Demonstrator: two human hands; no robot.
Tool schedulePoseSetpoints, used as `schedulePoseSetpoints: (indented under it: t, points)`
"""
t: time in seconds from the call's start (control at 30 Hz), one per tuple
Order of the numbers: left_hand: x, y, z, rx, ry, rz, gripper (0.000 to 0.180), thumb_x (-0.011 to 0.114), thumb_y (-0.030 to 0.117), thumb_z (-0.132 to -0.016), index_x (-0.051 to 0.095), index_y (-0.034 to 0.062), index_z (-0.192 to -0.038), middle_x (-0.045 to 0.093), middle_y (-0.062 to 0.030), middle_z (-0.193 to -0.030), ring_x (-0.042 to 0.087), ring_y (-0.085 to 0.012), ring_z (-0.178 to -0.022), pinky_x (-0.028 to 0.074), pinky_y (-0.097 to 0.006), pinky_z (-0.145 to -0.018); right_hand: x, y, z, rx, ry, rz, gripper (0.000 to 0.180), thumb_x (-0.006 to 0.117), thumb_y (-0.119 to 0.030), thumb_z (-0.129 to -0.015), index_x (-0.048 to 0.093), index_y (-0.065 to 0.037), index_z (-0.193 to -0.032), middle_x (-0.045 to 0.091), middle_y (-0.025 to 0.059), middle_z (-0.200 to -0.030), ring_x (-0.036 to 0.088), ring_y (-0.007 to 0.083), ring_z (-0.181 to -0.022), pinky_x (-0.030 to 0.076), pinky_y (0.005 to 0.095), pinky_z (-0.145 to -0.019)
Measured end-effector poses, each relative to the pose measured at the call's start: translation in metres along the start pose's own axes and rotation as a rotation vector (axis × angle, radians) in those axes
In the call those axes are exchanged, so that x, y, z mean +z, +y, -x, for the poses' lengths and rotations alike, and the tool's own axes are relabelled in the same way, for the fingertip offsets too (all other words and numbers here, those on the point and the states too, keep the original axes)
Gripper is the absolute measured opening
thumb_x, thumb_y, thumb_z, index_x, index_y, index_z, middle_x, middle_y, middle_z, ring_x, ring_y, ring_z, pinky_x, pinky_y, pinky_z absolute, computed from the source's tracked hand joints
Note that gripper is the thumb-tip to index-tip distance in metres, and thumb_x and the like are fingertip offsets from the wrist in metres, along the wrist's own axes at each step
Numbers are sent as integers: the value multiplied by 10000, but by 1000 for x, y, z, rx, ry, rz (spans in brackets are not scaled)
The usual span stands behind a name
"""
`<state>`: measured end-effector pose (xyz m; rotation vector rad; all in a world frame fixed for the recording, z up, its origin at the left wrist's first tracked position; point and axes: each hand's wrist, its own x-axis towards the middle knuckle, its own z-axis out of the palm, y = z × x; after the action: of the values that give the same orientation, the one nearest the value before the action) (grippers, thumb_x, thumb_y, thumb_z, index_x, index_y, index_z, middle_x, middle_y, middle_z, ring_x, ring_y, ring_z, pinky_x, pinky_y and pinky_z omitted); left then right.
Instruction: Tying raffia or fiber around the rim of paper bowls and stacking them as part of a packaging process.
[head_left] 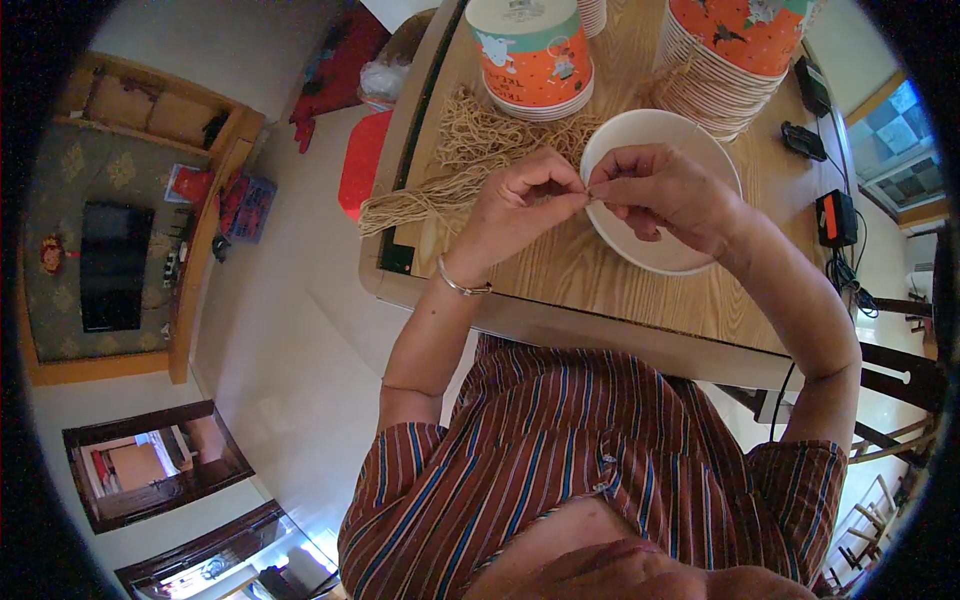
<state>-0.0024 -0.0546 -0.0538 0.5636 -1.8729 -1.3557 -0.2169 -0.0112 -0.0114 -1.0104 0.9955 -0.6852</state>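
My left hand (522, 207), with a bangle on its wrist, meets my right hand (675, 195) fingertip to fingertip over the near left rim of a white round paper bucket (640, 248). Both hands are closed in a pinch. What they pinch is too small to make out. The bucket stands upright on the wooden table, its mouth facing up, and my right hand covers part of it. Just beyond my left hand lies a loose bundle of beige cords (480, 135), with strands trailing to the table's left edge.
Upside-down orange and green printed paper buckets stand in one stack (535, 65) at the far left and a taller stack (730, 60) at the far right. Black adapters (836, 218) with cables lie along the table's right edge. A red stool (364, 165) stands left of the table (560, 275).
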Motion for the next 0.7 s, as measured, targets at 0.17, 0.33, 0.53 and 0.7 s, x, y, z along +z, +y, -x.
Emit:
schedulePoseSetpoints:
  t: [0.17, 0.33, 0.53, 0.7]
  points:
    - [2, 2, -1, -29, 11, 35, 91, 675, -27, -808, 627, 40, -848, 559, 7, -841, 533, -69, -800, 426, -202, -679, 0, 4, -1, -73, 49, 90, 122, 617, -134, -883, 648, -31, -940, 543, -2, -659, 470, 64, -473, 375, 208, -424]
    - [-1, 4, -1, -44, 7, 28, 86, 664, -30, -806, 627, 35, -848, 563, 4, -833, 542, -81, -800, 437, -214, -685, 9, 3, -2, -171, 138, 310, 111, 595, -132, -902, 641, -46, -955, 571, 16, -676, 497, 88, -497, 408, 232, -448]
    - [0, 12, -4, 65, 1, -181, 98, 664, -34, -778, 617, 21, -845, 571, -25, -831, 565, -115, -788, 467, -241, -717, 13, 9, 1, -533, 267, 666, 102, 606, -89, -880, 607, -30, -963, 642, 106, -764, 618, 183, -656, 500, 322, -614]
    - [0, 8, -4, 113, 7, -217, 99, 660, -32, -780, 613, 13, -855, 572, -33, -833, 575, -122, -783, 479, -254, -733, 15, 9, 2, -512, 292, 639, 111, 624, -70, -862, 599, -26, -961, 639, 116, -765, 631, 200, -680, 502, 330, -639]
